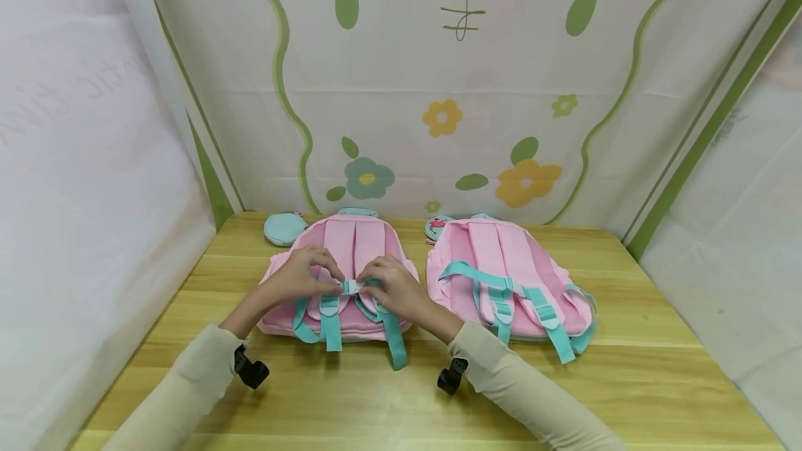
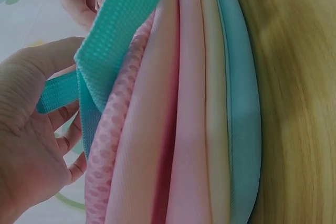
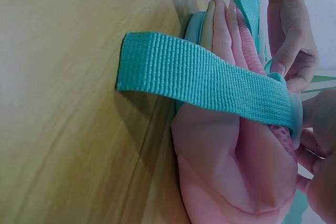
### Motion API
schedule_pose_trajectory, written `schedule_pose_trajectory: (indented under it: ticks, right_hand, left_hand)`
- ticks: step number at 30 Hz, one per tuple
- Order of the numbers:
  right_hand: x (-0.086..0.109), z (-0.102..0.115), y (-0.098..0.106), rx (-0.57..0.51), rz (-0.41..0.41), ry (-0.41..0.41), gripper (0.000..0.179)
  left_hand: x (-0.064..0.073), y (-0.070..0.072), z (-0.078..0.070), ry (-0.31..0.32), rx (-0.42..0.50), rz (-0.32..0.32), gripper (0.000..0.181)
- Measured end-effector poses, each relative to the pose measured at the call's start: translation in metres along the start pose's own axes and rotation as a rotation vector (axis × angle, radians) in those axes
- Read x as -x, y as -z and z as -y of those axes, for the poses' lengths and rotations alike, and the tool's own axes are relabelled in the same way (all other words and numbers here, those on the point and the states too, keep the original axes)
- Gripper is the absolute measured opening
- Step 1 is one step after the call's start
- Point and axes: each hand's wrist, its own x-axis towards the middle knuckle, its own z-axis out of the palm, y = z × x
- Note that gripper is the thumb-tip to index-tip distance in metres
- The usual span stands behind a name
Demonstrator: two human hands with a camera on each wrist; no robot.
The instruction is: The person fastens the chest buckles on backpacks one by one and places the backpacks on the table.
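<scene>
A pink backpack [image 1: 340,236] lies on the table with its shoulder straps facing up. Across those straps is a small chest buckle [image 1: 351,287], teal webbing on its left and a white part on its right. My left hand [image 1: 303,274] pinches the buckle's left end between thumb and fingers. From the other side my right hand [image 1: 397,289] pinches the white end. In the left wrist view, a teal strap [image 2: 59,93] passes behind the left thumb. A loose teal strap end [image 3: 199,72] hangs over the pack's lower edge in the right wrist view.
A second pink backpack [image 1: 460,298] with teal straps lies close on the right. Round light-blue pouches sit by both packs, one pouch [image 1: 285,228] at the back left, another pouch [image 1: 437,227] between them. A floral curtain [image 1: 401,68] rises behind the wooden table [image 1: 351,409].
</scene>
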Motion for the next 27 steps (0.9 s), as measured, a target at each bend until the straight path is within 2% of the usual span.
schedule_pose_trajectory:
  ticks: [4,14,27]
  right_hand:
    - [0.000,-0.001,-0.001,0.007,0.038,-0.026,0.012]
    - [0.000,-0.003,-0.002,0.031,0.059,-0.018,0.013]
    - [-0.006,-0.002,0.010,0.025,0.090,0.029,0.017]
  left_hand:
    - [-0.001,-0.001,0.001,0.014,-0.058,0.017,0.012]
    - [-0.003,0.000,0.001,0.045,-0.166,0.053,0.014]
    - [-0.007,0.006,0.000,0.031,-0.075,0.035,0.016]
